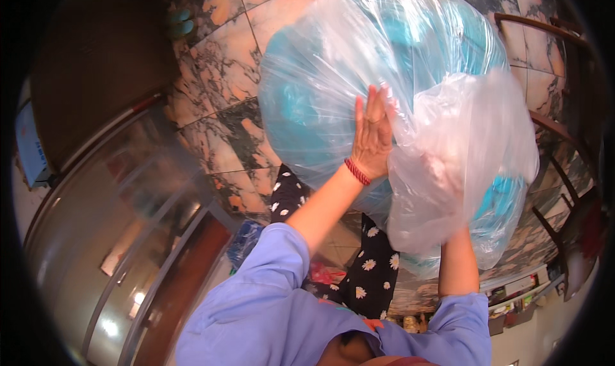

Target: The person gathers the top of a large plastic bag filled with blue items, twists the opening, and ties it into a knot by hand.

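Note:
A big, bulging clear plastic bag full of bright blue contents fills the upper middle; I cannot make out what the contents are. My left hand, with a red braided band at the wrist, lies against the bag's near side, fingers stretched upward and slightly apart. Loose whitish plastic from the bag's upper part billows over my right hand, which shows only as a blurred pinkish shape through the film. Its fingers cannot be made out. My right forearm comes out from under this plastic.
Marbled floor tiles lie around the bag. Wooden chairs stand at the right, and a glass-fronted cabinet is at the left. My legs in black floral trousers are close below the bag. A blue plastic bundle sits beside me.

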Available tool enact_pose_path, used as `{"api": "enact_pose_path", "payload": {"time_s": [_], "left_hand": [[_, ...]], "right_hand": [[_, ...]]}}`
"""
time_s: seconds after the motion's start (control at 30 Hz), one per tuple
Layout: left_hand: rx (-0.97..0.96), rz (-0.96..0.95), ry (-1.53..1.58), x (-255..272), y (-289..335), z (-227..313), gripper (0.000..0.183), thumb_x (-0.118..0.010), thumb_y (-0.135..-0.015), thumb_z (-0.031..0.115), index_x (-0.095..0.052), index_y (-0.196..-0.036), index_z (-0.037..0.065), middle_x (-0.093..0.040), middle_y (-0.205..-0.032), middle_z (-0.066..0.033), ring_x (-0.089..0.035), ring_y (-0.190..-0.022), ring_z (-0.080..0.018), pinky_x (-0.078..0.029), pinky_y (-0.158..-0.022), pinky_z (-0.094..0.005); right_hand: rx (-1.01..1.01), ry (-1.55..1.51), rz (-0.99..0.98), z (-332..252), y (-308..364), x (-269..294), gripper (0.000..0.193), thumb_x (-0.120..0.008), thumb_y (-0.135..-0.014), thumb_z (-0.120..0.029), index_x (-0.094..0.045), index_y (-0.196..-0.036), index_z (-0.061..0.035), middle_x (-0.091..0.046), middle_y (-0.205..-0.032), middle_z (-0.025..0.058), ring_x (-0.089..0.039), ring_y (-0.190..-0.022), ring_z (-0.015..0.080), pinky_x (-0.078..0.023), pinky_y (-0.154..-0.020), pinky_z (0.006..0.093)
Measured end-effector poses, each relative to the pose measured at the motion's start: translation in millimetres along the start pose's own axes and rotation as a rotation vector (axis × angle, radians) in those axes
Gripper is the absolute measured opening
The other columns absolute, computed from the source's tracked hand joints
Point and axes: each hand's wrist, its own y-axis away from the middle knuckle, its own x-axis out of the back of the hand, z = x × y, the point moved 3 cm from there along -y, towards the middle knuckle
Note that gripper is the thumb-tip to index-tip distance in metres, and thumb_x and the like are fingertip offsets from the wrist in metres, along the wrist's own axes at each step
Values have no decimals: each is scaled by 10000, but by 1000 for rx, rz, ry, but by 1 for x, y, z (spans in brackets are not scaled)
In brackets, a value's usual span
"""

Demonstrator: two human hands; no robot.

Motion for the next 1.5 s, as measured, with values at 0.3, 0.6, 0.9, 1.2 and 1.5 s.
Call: {"api": "enact_pose_path", "payload": {"time_s": [0.3, 0.6, 0.9, 1.2, 1.5], "left_hand": [[-488, -191, 205, -15, -45, 0, 478, -496, -854, 84, -481, -1331, 103, -451, -1437, -50, -357, -1383, -227, -211, -1174, -408], [879, -678, 1331, 3, -19, -10, 318, -506, -941, 137, -575, -1230, 26, -599, -1216, -69, -528, -1175, -157, -393, -1042, -310], [808, -53, 2611, -17, -10, -48, 258, -415, -999, 278, -548, -901, 80, -569, -801, -15, -565, -850, -199, -426, -962, -433], [1041, 152, 2227, -27, -13, -77, 212, -463, -968, 201, -491, -783, 101, -334, -534, 66, -290, -415, -13, -307, -417, -151], [1466, 235, 1403, -14, -30, -71, 244, -493, -963, 259, -600, -945, 40, -569, -650, -6, -471, -460, -57, -376, -417, -165]], "right_hand": [[-36, 109, -26, -15, 7, 5, 408, -683, -838, -121, -572, -1209, 7, -651, -986, 80, -616, -922, 177, -459, -867, 274], [-149, -283, 80, -52, -29, 3, 314, -600, -907, -168, -593, -1155, 25, -667, -869, 87, -626, -832, 171, -465, -806, 270], [132, -74, -202, -89, -30, -35, 327, -503, -928, -203, -611, -1084, 64, -691, -1003, 214, -635, -999, 248, -464, -866, 325], [484, 727, -385, -66, -29, -19, 396, -586, -861, -145, -562, -1236, -22, -626, -1226, 104, -600, -958, 224, -470, -853, 383], [466, 653, -893, -51, -54, -39, 307, -661, -855, -236, -641, -1103, -57, -616, -1162, 119, -554, -1085, 289, -431, -921, 437]]}}
